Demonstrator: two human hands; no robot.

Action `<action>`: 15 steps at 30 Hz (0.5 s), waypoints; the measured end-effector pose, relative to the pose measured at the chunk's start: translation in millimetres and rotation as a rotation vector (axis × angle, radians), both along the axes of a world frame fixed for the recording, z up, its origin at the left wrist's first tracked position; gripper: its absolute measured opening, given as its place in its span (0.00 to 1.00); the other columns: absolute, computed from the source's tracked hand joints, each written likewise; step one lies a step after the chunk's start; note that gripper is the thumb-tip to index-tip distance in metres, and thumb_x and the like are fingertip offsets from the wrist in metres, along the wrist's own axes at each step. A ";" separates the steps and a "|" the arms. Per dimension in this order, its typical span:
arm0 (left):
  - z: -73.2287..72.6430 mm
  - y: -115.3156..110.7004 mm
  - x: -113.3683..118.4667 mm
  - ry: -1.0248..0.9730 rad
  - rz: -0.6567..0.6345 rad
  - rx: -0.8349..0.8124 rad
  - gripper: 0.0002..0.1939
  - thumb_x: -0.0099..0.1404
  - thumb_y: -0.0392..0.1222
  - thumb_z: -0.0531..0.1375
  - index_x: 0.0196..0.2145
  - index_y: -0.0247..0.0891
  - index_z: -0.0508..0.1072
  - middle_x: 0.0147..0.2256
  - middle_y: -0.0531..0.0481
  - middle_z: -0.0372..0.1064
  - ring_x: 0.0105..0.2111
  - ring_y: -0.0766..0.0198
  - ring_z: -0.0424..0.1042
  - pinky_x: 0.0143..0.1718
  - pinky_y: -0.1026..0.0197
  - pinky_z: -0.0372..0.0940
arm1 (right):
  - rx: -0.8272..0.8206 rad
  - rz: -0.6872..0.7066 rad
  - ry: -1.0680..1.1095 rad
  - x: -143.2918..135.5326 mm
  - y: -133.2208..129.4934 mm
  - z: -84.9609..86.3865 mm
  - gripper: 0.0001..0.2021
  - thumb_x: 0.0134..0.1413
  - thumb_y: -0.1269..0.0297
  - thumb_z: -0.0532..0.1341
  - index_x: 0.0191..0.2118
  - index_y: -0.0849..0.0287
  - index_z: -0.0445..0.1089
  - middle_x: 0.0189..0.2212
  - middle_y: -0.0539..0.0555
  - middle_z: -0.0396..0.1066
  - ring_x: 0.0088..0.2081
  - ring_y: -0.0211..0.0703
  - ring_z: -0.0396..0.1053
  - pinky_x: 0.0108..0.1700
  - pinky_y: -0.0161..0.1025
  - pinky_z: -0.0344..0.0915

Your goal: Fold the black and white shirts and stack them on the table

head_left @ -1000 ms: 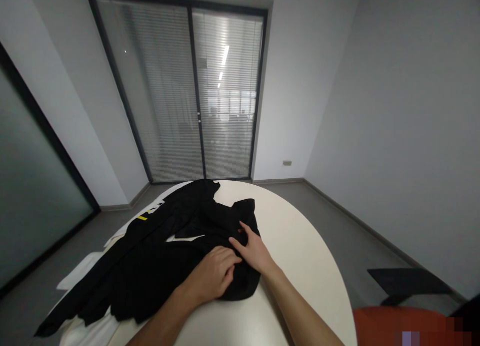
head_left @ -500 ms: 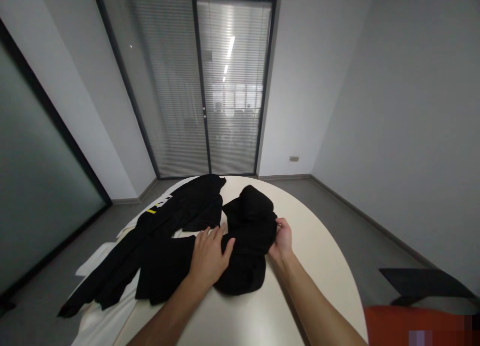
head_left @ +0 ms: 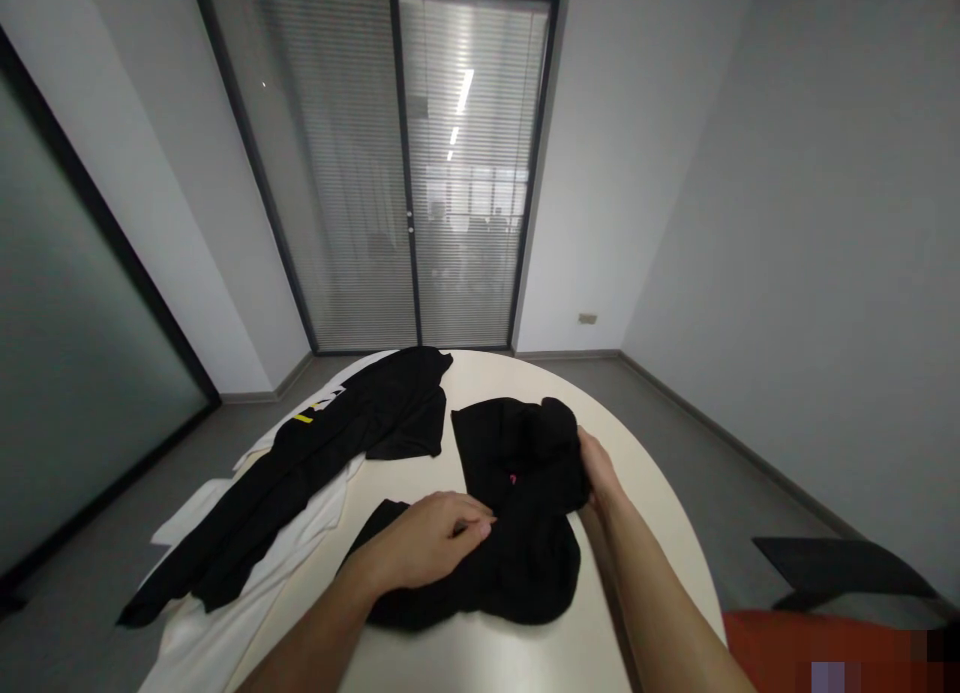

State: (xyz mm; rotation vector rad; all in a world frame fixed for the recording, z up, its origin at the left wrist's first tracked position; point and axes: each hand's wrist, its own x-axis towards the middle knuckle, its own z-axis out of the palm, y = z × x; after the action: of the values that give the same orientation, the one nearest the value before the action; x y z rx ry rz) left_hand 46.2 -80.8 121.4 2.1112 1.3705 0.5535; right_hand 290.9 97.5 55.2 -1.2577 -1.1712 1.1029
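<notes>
A black garment [head_left: 525, 553] lies bunched on the round white table [head_left: 420, 663], with a small pink mark near its middle; its folds do not show what kind it is. My left hand [head_left: 431, 538] rests over the cloth, thumb and fingers drawn together in a pinch on it. At the garment's right end, my right hand [head_left: 600, 470] grips the edge, its fingertips hidden behind the fabric. Left of this, a second black garment [head_left: 322, 453] with a white and yellow print is spread out, apart from both hands.
White cloth [head_left: 300, 553] lies beneath the printed black garment and hangs over the table's left edge. A red chair seat [head_left: 810, 643] with a black armrest [head_left: 840, 563] stands at the lower right. Beyond the table are glass doors [head_left: 472, 273] with blinds.
The bunched garment has shifted right and turned, uncovering the pink mark. My right hand has moved right with its end; my left hand has gone from spread fingers to a pinch.
</notes>
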 end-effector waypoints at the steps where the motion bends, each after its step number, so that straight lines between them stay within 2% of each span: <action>1: -4.5 2.1 0.3 0.009 0.032 0.045 0.18 0.72 0.49 0.50 0.34 0.42 0.77 0.52 0.51 0.74 0.50 0.57 0.73 0.50 0.59 0.65 | -0.041 -0.066 -0.036 4.5 1.6 1.1 0.35 0.51 0.38 0.58 0.54 0.64 0.68 0.40 0.62 0.78 0.42 0.55 0.75 0.43 0.46 0.71; 3: -17.0 6.5 3.5 0.053 0.066 0.111 0.17 0.73 0.48 0.50 0.34 0.43 0.76 0.61 0.49 0.64 0.60 0.57 0.64 0.57 0.55 0.61 | -0.069 -0.176 -0.165 11.3 1.1 5.5 0.38 0.52 0.38 0.57 0.61 0.61 0.60 0.47 0.64 0.75 0.45 0.54 0.74 0.47 0.46 0.70; 5: -31.6 10.3 8.6 0.115 0.067 0.134 0.18 0.74 0.48 0.48 0.39 0.43 0.76 0.64 0.46 0.60 0.65 0.56 0.57 0.61 0.51 0.58 | -0.009 -0.206 -0.355 13.0 -4.7 10.5 0.40 0.53 0.37 0.57 0.64 0.59 0.56 0.53 0.66 0.70 0.50 0.56 0.71 0.52 0.49 0.66; 8: -50.6 14.6 15.6 0.191 0.139 0.144 0.19 0.74 0.50 0.47 0.51 0.46 0.74 0.66 0.44 0.55 0.68 0.52 0.48 0.64 0.41 0.51 | 0.090 -0.093 -0.613 5.6 -18.9 11.3 0.42 0.47 0.41 0.64 0.64 0.58 0.58 0.55 0.68 0.66 0.56 0.63 0.66 0.57 0.57 0.60; 11: -59.9 19.1 18.5 0.189 0.267 0.106 0.21 0.74 0.52 0.46 0.57 0.48 0.71 0.67 0.44 0.53 0.68 0.48 0.44 0.64 0.35 0.48 | 0.114 0.023 -0.741 -5.4 -28.6 2.9 0.43 0.44 0.52 0.67 0.66 0.56 0.55 0.54 0.67 0.66 0.55 0.64 0.67 0.56 0.60 0.61; 13: -60.0 23.0 17.5 0.123 0.304 0.047 0.23 0.74 0.53 0.45 0.57 0.46 0.71 0.67 0.43 0.53 0.69 0.48 0.43 0.65 0.34 0.47 | 0.142 0.081 -0.753 -9.3 -28.5 -3.0 0.41 0.45 0.60 0.65 0.67 0.54 0.53 0.54 0.65 0.65 0.55 0.62 0.67 0.56 0.59 0.61; 15: -57.4 27.7 14.5 -0.023 0.270 -0.023 0.25 0.74 0.53 0.44 0.57 0.43 0.71 0.66 0.44 0.54 0.68 0.51 0.47 0.66 0.40 0.47 | 0.197 0.149 -0.691 -9.9 -24.3 -6.0 0.40 0.45 0.67 0.61 0.67 0.54 0.52 0.56 0.62 0.65 0.56 0.57 0.65 0.59 0.56 0.60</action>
State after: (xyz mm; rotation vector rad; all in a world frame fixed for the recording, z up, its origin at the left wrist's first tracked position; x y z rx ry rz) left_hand 60.7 -53.2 64.0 1.9066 1.6531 0.6629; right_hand 281.0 73.2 49.2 -1.4573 -1.8636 0.6337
